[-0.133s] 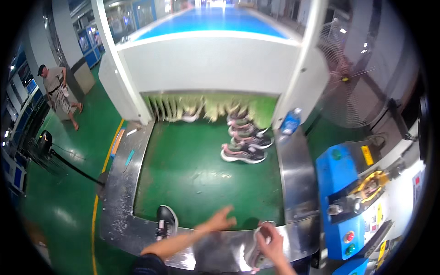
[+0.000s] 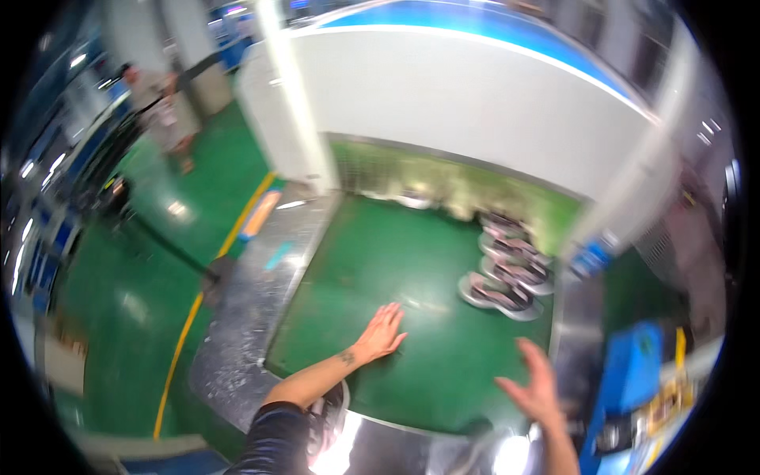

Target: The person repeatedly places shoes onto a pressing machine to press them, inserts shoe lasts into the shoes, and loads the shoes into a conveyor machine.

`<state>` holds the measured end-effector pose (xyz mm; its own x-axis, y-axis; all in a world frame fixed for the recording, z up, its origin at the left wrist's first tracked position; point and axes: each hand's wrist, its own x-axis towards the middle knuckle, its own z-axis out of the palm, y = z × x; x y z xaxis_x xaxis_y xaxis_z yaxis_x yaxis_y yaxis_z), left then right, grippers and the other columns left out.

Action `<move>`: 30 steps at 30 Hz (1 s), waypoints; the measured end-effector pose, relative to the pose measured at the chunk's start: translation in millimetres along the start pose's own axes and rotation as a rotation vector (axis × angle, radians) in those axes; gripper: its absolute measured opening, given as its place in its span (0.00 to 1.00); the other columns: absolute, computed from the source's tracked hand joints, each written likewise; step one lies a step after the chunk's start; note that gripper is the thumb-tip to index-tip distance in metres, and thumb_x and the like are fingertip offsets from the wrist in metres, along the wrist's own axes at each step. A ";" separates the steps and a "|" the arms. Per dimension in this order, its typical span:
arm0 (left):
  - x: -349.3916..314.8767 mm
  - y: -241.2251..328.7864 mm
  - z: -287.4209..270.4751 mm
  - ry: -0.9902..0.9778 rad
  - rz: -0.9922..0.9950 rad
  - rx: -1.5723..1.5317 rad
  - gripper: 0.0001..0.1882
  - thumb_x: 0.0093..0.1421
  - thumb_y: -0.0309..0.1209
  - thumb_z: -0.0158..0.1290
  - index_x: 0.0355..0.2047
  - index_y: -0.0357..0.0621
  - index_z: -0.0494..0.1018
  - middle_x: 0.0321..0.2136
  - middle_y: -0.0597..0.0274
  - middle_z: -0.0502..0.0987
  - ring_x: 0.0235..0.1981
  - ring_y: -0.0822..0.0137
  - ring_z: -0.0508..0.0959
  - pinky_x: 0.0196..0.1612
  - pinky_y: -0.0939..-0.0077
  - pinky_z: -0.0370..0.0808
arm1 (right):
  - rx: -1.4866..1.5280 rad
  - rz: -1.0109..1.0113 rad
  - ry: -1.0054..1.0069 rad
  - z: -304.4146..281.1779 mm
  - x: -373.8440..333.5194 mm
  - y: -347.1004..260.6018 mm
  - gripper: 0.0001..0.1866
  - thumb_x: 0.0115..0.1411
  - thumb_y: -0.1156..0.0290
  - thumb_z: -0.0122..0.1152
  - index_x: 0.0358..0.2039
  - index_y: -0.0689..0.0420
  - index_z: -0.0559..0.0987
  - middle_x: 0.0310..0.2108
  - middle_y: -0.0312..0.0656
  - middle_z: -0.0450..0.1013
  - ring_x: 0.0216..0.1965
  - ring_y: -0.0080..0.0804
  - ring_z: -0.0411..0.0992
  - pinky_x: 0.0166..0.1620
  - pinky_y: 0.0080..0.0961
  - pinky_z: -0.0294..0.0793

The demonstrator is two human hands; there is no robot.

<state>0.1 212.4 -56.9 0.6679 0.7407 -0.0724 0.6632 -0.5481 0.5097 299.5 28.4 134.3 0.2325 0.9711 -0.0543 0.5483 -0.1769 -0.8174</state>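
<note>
The left hand (image 2: 381,332) lies flat, palm down, fingers (image 2: 392,314) spread and gripping nothing, over the green belt (image 2: 380,269), near its 6 o'clock edge. The forearm runs from 7 o'clock toward 1 o'clock, out of a dark sleeve (image 2: 277,439). The right hand (image 2: 532,384) is raised at 5 o'clock, open, fingers (image 2: 534,356) loosely apart, thumb toward 9 o'clock, empty; whether it touches the belt cannot be told through the blur.

The belt is a smooth, matt green sheet, roughly rectangular, its long axis running from 6 to 12 o'clock into a white tunnel (image 2: 475,103). A frame (image 2: 245,317) of scuffed, shiny sheet metal borders it at 9 and 6 o'clock.

The shoes (image 2: 503,273), nearest the hands, sit on the belt at 3 o'clock, well apart from both hands: a row of low sneakers, dark uppers over pale thick soles, stacked one behind another toward 12 o'clock. Each one's long axis lies about 9 to 3 o'clock; which end is the toe is too blurred to tell.

A dark shoe (image 2: 328,412) lies just under the left forearm at 6 o'clock, on the metal frame. A blue machine (image 2: 633,372) stands at 4 o'clock. The floor (image 2: 119,301) is glossy green with a yellow line (image 2: 190,332).
</note>
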 end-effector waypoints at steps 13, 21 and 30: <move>122.0 -74.3 69.0 0.344 0.047 -0.067 0.27 0.56 0.38 0.50 0.53 0.35 0.62 0.57 0.46 0.62 0.59 0.53 0.61 0.62 0.59 0.56 | -0.345 0.159 0.110 -10.5 122.5 122.8 0.33 0.29 0.65 0.76 0.38 0.61 0.71 0.30 0.41 0.73 0.34 0.35 0.70 0.37 0.31 0.71; 58.3 177.0 -64.7 -1.251 -0.139 -1.178 0.41 0.61 0.60 0.36 0.59 0.33 0.55 0.53 0.46 0.65 0.54 0.57 0.67 0.61 0.65 0.58 | -0.281 -0.284 -0.114 -49.6 -48.2 -61.7 0.37 0.30 0.68 0.74 0.46 0.58 0.73 0.46 0.47 0.70 0.46 0.46 0.72 0.48 0.36 0.74; 17.6 221.3 -51.2 -0.664 -0.003 -1.722 0.28 0.60 0.31 0.46 0.59 0.36 0.53 0.59 0.50 0.58 0.58 0.63 0.61 0.61 0.68 0.57 | 0.827 0.053 0.373 82.5 -134.9 -51.7 0.44 0.51 0.64 0.67 0.62 0.58 0.52 0.60 0.47 0.53 0.58 0.36 0.56 0.60 0.31 0.54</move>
<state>141.3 124.0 98.5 0.9575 0.2505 -0.1428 -0.0875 0.7243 0.6839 173.5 -80.2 136.6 0.5651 0.8244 -0.0318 -0.1887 0.0917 -0.9778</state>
